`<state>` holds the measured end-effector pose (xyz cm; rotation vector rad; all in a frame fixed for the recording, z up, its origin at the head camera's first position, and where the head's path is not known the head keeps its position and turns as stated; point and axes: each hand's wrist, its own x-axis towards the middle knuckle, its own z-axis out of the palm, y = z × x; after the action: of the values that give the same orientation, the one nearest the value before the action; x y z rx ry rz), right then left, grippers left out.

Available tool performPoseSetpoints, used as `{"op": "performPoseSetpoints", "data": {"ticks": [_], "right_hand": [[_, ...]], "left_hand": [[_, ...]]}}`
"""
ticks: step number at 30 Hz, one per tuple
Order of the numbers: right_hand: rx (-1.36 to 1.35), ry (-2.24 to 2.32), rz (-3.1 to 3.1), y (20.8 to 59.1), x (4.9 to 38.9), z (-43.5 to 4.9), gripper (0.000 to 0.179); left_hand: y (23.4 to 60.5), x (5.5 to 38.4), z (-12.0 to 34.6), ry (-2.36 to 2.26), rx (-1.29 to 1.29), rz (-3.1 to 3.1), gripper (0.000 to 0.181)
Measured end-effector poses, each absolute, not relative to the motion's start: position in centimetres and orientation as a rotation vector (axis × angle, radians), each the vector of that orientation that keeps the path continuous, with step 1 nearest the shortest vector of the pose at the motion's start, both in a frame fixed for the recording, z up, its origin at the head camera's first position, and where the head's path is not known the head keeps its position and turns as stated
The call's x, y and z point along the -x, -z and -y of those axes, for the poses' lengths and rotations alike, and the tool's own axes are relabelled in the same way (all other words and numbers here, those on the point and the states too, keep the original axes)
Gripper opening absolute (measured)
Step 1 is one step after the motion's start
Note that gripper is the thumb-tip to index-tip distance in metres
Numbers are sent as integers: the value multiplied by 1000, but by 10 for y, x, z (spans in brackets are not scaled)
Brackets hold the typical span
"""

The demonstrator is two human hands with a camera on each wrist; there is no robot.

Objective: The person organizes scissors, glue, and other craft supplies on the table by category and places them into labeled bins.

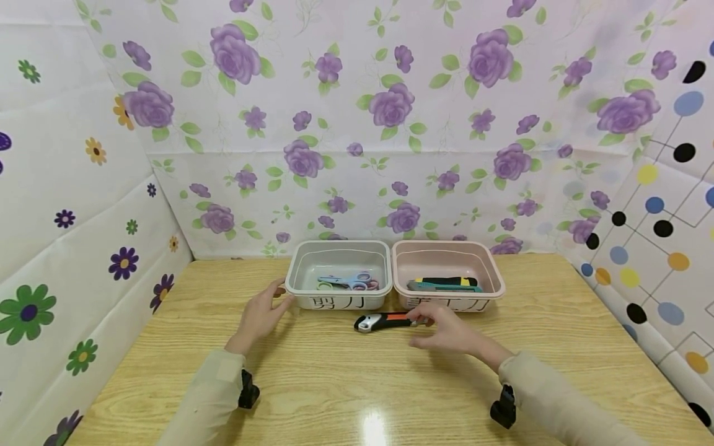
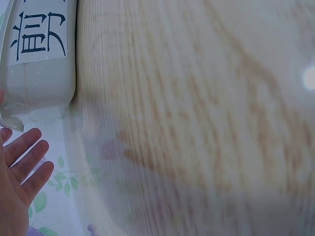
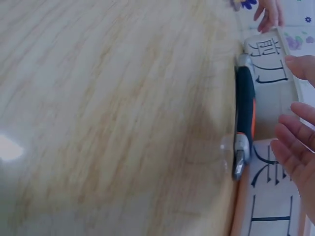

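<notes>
My left hand [image 1: 262, 317] is at the left end of the grey-white bin [image 1: 295, 266], its fingers right at the rim. Scissors [image 1: 351, 282] in blue and other colours lie inside that bin. In the left wrist view, several fingers [image 2: 30, 162] are extended just beside the bin's corner. On the table in front of the bins lies a black, orange and silver utility knife [image 1: 382, 321]. Over its right end hovers my right hand [image 1: 446, 328], fingers loosely spread with nothing held. The right wrist view shows the whole knife [image 3: 245, 98] apart from the fingertips [image 3: 280, 147].
A pink bin [image 1: 496, 272] stands right of the grey-white one, holding utility knives with teal [image 1: 446, 287] and yellow-black handles. Both bins carry labels with black characters on the front. Flowered and dotted cloths hang around the wooden table [image 1: 346, 384].
</notes>
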<state>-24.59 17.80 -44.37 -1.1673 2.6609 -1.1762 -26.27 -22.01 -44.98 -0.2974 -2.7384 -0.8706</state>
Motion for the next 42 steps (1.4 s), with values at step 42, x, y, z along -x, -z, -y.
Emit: {"op": "performPoseSetpoints", "data": {"ticks": [42], "right_hand": [[1192,901,-2886,479,262,-166,41]], "left_hand": [[454,263,221,857,301,2719,50]]}}
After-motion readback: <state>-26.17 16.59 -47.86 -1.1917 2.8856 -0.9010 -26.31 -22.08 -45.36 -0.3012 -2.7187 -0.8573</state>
